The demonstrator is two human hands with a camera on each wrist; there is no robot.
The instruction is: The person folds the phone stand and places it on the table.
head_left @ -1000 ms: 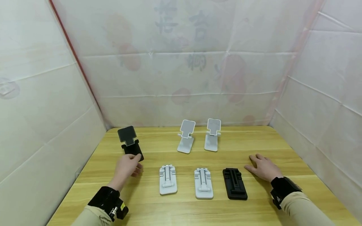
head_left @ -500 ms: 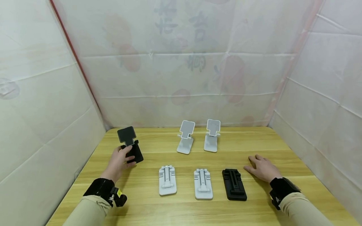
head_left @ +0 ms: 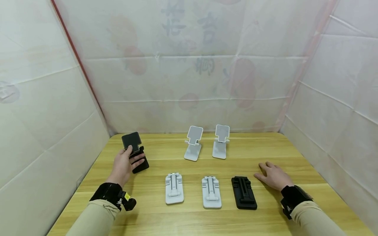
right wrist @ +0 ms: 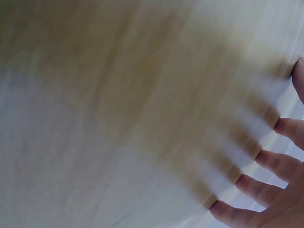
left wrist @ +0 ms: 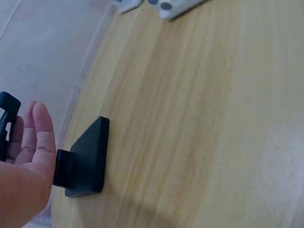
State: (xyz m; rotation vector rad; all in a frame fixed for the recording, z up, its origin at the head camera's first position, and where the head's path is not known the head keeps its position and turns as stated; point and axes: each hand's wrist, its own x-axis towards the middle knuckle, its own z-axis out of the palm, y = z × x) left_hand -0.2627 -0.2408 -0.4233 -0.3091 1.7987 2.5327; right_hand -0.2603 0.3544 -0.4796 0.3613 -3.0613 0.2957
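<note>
An unfolded black phone stand (head_left: 133, 141) stands at the table's far left. My left hand (head_left: 125, 164) holds it, with the thumb up by its neck and the fingers lying across its base. In the left wrist view the stand's black base (left wrist: 88, 159) sits right against my left hand (left wrist: 28, 156). My right hand (head_left: 274, 177) lies flat on the wood with its fingers spread, just right of a folded black stand (head_left: 243, 192). The right wrist view shows only those spread fingers (right wrist: 280, 161) on the table top.
Two unfolded white stands (head_left: 193, 147) (head_left: 220, 146) stand at the back middle. Two folded white stands (head_left: 174, 188) (head_left: 211, 192) lie in front of them. The wooden table (head_left: 189, 219) is boxed in by white sheeted walls on three sides.
My left hand has moved forward and left from in front of the black stand onto its base and neck. The right hand has stayed flat in place.
</note>
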